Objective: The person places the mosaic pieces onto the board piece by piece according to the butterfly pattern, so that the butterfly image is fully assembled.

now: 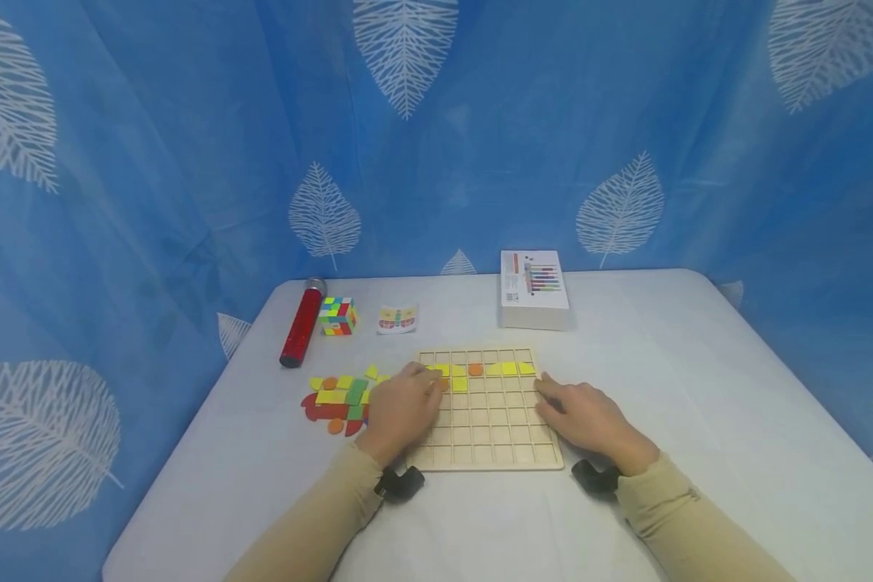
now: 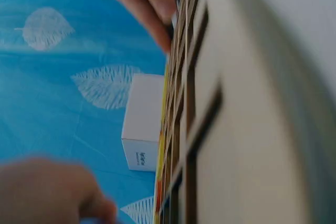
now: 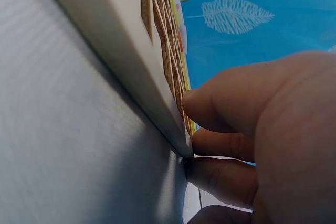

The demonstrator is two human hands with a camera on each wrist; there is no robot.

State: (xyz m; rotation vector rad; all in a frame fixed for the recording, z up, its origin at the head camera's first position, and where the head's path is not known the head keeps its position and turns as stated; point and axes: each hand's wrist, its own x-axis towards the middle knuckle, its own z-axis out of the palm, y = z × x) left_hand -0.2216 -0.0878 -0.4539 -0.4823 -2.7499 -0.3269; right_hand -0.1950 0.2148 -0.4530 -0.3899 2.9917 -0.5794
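A wooden grid board lies flat on the table between the hands. My left hand is over its upper left part, thumb and index finger around an orange piece at a cell. Yellow pieces and a round orange piece sit in the upper cells. At the right edge, my right hand holds the board's rim, its thumb on top and the other fingers against the side. In the left wrist view, my left hand is blurred at the lower left.
Loose red, yellow, green and orange pieces lie left of the board, partly behind the left hand. Farther back are a red microphone, a puzzle cube, a small picture card and a white box. A blue leaf-patterned curtain hangs behind.
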